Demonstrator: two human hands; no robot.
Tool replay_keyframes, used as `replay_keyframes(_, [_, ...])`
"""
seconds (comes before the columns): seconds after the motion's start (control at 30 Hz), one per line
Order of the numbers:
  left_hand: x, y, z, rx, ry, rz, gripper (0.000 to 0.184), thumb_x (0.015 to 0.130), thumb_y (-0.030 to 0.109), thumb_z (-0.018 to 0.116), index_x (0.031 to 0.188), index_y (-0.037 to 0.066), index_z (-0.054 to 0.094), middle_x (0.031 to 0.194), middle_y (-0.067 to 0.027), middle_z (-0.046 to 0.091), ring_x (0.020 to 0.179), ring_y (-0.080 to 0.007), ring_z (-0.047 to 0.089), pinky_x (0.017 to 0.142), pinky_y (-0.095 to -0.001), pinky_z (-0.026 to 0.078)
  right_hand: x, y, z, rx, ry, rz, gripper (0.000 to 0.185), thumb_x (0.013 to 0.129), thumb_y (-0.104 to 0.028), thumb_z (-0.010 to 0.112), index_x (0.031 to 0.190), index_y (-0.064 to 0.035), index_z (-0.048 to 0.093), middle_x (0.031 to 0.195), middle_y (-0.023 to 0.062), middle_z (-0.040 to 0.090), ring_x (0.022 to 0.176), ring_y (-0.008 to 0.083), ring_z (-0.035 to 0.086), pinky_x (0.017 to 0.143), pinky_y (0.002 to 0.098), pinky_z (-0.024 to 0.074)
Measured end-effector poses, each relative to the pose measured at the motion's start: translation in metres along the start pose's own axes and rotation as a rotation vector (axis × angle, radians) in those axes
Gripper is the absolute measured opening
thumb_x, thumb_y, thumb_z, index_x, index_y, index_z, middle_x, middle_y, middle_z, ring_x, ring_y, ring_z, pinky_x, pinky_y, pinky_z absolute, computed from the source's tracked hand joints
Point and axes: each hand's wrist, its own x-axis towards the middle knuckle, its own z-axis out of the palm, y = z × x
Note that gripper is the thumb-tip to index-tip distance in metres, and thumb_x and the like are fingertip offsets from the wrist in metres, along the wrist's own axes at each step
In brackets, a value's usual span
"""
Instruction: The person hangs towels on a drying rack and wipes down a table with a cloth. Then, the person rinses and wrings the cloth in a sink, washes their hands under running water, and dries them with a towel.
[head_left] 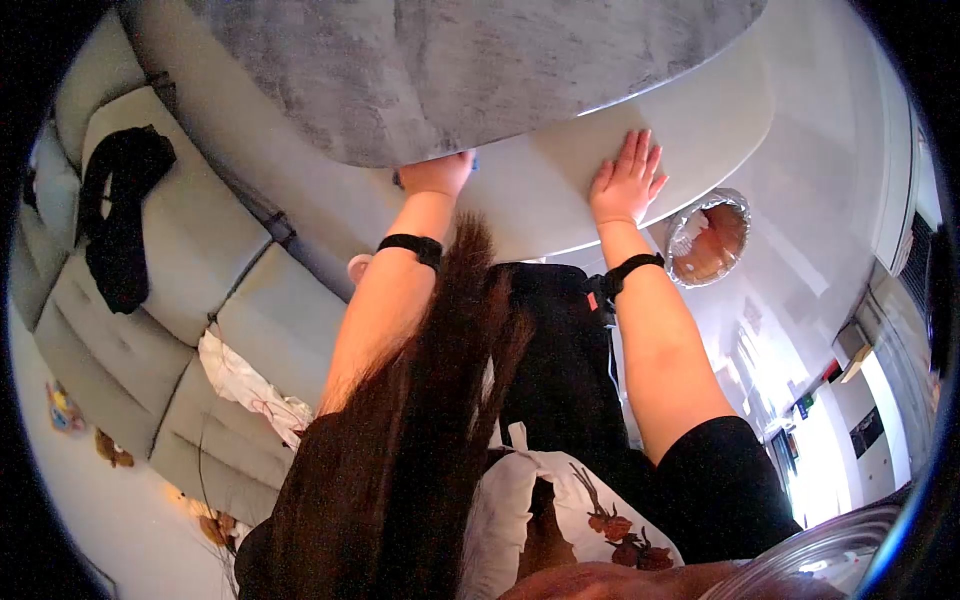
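My right hand point(628, 180) lies flat on the pale lower tier point(530, 205) of a two-level table, fingers stretched out and a little apart, holding nothing. At the rim of the grey marbled upper top point(450, 80), my left hand point(437, 177) is closed, and its fingertips are hidden beneath that top. Small bits of something blue and dark point(397, 179) show on either side of this hand; what the thing is I cannot make out. Each forearm wears a black band.
A waste bin point(742, 222) with a clear plastic liner stands on the floor right of the table. Along the left runs a grey sofa point(185, 215) with a black garment point(122, 225) and a white cloth point(245, 380). Long dark hair hangs across the lower middle of the view.
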Motion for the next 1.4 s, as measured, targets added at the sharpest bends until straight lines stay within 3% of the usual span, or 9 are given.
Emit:
replay_keyframes(0.17, [-0.005,0.02,-0.033,-0.245,-0.218,0.366,0.057,0.082,0.052,0.055,0.127,0.017,0.053,0.129,-0.0124,0.053,0.122,-0.0357,0.045,0.103,-0.0532,0.031,0.0,-0.001,-0.002,-0.009,0.115,-0.024,0.063,0.089,-0.035,0.04,0.148,-0.0173,0.024,0.155,0.0035,0.018,0.141,0.0323,0.016,0.109,0.06,0.0136])
replay_keyframes(0.37, [-0.059,-0.004,-0.001,-0.547,-0.273,0.96,0.057,0.073,0.031,0.072,0.125,0.022,0.053,0.143,-0.0048,0.039,0.135,-0.0286,0.03,0.104,-0.0585,0.026,0.007,0.018,0.011,0.018,0.249,-0.165,0.058,0.093,-0.035,0.037,0.147,-0.0135,0.027,0.153,0.0091,0.023,0.139,0.0347,0.023,0.106,0.056,0.0213])
replay_keyframes(0.47, [-0.042,-0.032,-0.029,-0.37,-0.164,0.989,0.057,0.072,0.032,0.072,0.125,0.021,0.053,0.143,-0.0057,0.037,0.134,-0.0279,0.031,0.104,-0.0601,0.024,0.01,0.032,0.013,-0.033,0.234,-0.235,0.056,0.095,-0.027,0.036,0.146,-0.0057,0.025,0.151,0.0157,0.024,0.138,0.0372,0.023,0.11,0.0503,0.0195])
replay_keyframes(0.5, [-0.038,-0.04,-0.035,-0.394,-0.178,0.889,0.054,0.073,0.031,0.071,0.123,0.019,0.055,0.143,-0.0068,0.036,0.133,-0.0277,0.032,0.102,-0.0629,0.025,0.011,0.034,0.012,0.021,0.238,-0.24,0.056,0.095,-0.029,0.037,0.146,-0.0076,0.025,0.152,0.0143,0.022,0.139,0.0373,0.021,0.107,0.0568,0.0196])
replay_keyframes(0.67, [-0.004,-0.06,-0.008,-0.692,0.272,0.79,0.039,0.083,0.028,0.061,0.119,0.012,0.058,0.129,-0.0164,0.049,0.125,-0.0379,0.039,0.102,-0.0555,0.029,0.014,0.046,0.005,0.065,0.211,-0.297,0.055,0.098,-0.032,0.032,0.146,-0.0066,0.023,0.152,0.0156,0.021,0.14,0.0376,0.018,0.112,0.0484,0.0166])
replay_keyframes(0.77, [0.005,-0.066,-0.01,-0.865,0.296,0.754,0.038,0.083,0.028,0.059,0.118,0.013,0.058,0.128,-0.0145,0.051,0.123,-0.0376,0.042,0.102,-0.0527,0.03,0.017,0.046,-0.003,0.079,0.19,-0.31,0.055,0.099,-0.033,0.03,0.146,-0.0048,0.022,0.152,0.0166,0.02,0.14,0.0373,0.018,0.113,0.0456,0.0155])
replay_keyframes(0.97, [0.03,-0.114,-0.03,-0.579,0.251,0.882,0.025,0.082,0.029,0.058,0.101,0.017,0.069,0.112,-0.0066,0.06,0.109,-0.0251,0.049,0.087,-0.0426,0.037,0.023,0.052,-0.008,0.062,0.197,-0.272,0.052,0.1,-0.026,0.029,0.145,-0.0005,0.022,0.151,0.0187,0.022,0.139,0.0333,0.021,0.114,0.0384,0.0156])
replay_keyframes(1.17, [0.057,-0.131,-0.051,-0.516,0.203,0.793,0.032,0.07,0.031,0.069,0.101,0.02,0.07,0.11,-0.004,0.061,0.105,-0.0255,0.051,0.084,-0.0422,0.04,0.027,0.042,-0.029,-0.024,0.19,-0.22,0.05,0.099,-0.022,0.032,0.142,0.0031,0.029,0.149,0.0227,0.025,0.138,0.0346,0.024,0.114,0.039,0.0176])
replay_keyframes(1.4, [0.132,-0.147,-0.049,-0.618,0.761,0.451,0.032,0.066,0.027,0.072,0.097,0.018,0.069,0.112,-0.0069,0.061,0.101,-0.0358,0.053,0.084,-0.05,0.044,0.031,-0.031,-0.031,0.047,0.061,-0.306,0.058,0.098,-0.03,0.037,0.142,0.0059,0.023,0.151,0.024,0.018,0.141,0.0362,0.015,0.115,0.0401,0.0127])
